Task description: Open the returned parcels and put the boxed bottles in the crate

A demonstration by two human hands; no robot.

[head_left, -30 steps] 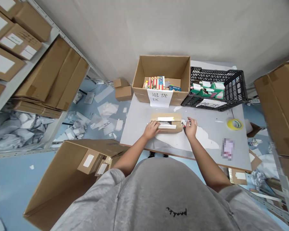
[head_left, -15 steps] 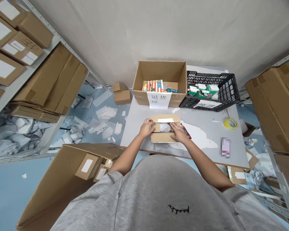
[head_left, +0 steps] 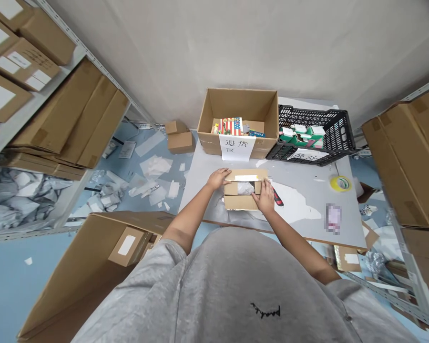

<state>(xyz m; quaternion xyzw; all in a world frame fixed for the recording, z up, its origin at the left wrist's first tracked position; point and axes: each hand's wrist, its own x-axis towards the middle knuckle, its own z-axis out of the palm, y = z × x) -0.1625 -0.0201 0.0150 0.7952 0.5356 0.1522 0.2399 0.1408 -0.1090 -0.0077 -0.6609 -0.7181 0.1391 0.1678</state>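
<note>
A small cardboard box (head_left: 241, 203) sits on the table with its near and far top flaps folded outward. Through its opening shows a whitish plastic-wrapped item (head_left: 245, 188). My left hand (head_left: 219, 178) is closed on the box's far left corner, fingertips at the far flap. At the right end, my right hand (head_left: 266, 197) grips the box, its thumb by the near flap and the fingers reaching toward the far side. Just right of that hand lies a red and black utility knife (head_left: 278, 197), partly hidden by it.
Behind stand a large cardboard box (head_left: 238, 105) holding books and a black plastic crate (head_left: 338, 128) of green-and-white cartons. Yellow tape (head_left: 341, 184) and torn white paper (head_left: 296, 202) lie to the right. A big open carton (head_left: 67, 271) is at my left; shelves (head_left: 80, 55) flank the table.
My right hand has shifted its grip, its fingers now extending farther along the box's right end. My left hand has slid slightly toward the far corner. The box has barely moved.
</note>
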